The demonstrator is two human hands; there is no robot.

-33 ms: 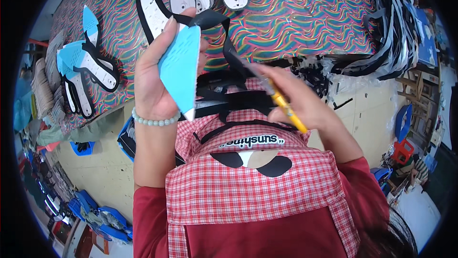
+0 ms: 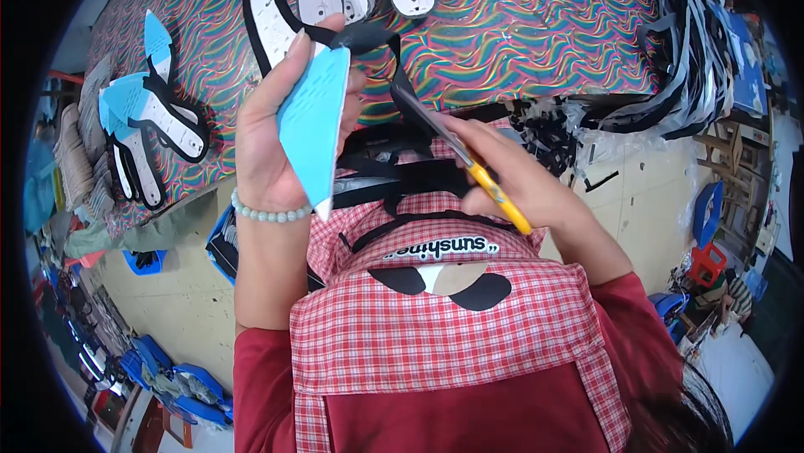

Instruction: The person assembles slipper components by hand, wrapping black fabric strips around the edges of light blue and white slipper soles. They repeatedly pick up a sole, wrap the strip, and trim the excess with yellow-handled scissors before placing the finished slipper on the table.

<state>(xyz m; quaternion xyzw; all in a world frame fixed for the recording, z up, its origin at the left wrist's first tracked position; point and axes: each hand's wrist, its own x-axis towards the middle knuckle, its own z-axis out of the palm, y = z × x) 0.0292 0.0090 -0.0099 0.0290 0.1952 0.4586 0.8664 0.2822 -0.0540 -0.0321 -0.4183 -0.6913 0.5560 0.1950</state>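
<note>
Swirl-patterned worktop (image 2: pixel 536 26) carries finished soles along its far edge; left hand (image 2: pixel 272 143) clamps a blue insole (image 2: pixel 314 122) aloft, its black strap (image 2: pixel 377 43) half-trimmed by scissors (image 2: pixel 469 164) gripped in the right hand (image 2: pixel 536 189).

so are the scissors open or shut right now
Cannot tell for sure: the scissors in the right hand show as one dark blade line reaching the black strap, which suggests nearly shut, but no gap is visible.

Single head-worn fisheye view, looking steeply down, close over the lap, patterned table (image 2: pixel 536 26) beyond
</note>
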